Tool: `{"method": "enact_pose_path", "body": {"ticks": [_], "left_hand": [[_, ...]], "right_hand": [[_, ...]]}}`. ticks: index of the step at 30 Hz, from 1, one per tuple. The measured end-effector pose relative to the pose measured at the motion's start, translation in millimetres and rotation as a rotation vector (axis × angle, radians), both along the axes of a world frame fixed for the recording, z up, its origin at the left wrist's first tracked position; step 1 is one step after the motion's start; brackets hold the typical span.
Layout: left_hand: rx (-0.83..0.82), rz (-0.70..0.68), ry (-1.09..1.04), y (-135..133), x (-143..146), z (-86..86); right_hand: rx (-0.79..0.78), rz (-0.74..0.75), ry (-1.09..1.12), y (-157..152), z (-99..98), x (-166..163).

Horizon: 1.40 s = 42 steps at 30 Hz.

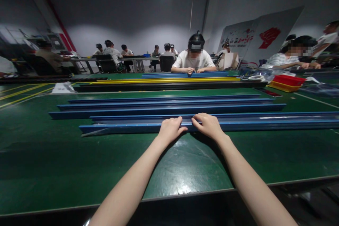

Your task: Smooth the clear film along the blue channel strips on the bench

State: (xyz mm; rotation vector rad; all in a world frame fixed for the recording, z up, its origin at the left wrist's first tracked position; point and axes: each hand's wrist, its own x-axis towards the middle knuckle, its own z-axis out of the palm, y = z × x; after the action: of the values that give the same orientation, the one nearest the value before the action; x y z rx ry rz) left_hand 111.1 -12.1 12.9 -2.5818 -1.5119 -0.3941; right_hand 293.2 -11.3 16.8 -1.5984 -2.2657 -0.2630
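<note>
A long blue channel profile point(127, 128) lies across the green table, with a clear film strip hanging loose at its left end. My left hand point(171, 129) is closed over the near wall of this profile, fingers curled into the channel and thumb on the near side. Close beside it, my right hand point(208, 124) grips the same profile with bent fingers. The fingertips of both hands are partly hidden inside the channel. Just behind lie more blue profiles point(169, 108), parallel to the held one.
Farther back are a yellow strip point(164, 81) and black profiles point(172, 87). Red and yellow trays point(287, 82) stand at the right, near a dark phone point(267, 93). A co-worker point(194, 54) sits opposite, hands on another blue profile. The table's near edge point(185, 195) runs below my forearms.
</note>
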Motion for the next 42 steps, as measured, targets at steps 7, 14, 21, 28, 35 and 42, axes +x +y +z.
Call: {"method": "enact_pose_path", "body": {"ticks": [7, 14, 21, 28, 35, 42], "left_hand": [[-0.068, -0.017, 0.046, 2.0, -7.6, 14.9], [-0.072, 0.009, 0.004, 3.0, -25.0, 29.5], [-0.133, -0.011, 0.007, 7.9, -30.0, 31.0], [-0.128, -0.053, 0.013, 11.2, -34.0, 26.6], [-0.034, -0.088, 0.054, 5.5, -35.5, 23.2], [0.103, -0.172, 0.016, 4.0, -65.2, 5.2]], "right_hand": [[-0.111, 0.105, -0.049, -6.8, 2.7, -9.1], [-0.122, 0.097, -0.092, -7.5, 3.2, -12.2], [-0.107, 0.105, -0.109, -7.0, 2.3, -12.4], [-0.129, 0.086, -0.118, -7.3, 2.8, -14.0], [-0.133, 0.070, -0.094, -6.8, 2.0, -15.2], [-0.085, 0.078, -0.079, -5.2, -0.7, -17.9]]}}
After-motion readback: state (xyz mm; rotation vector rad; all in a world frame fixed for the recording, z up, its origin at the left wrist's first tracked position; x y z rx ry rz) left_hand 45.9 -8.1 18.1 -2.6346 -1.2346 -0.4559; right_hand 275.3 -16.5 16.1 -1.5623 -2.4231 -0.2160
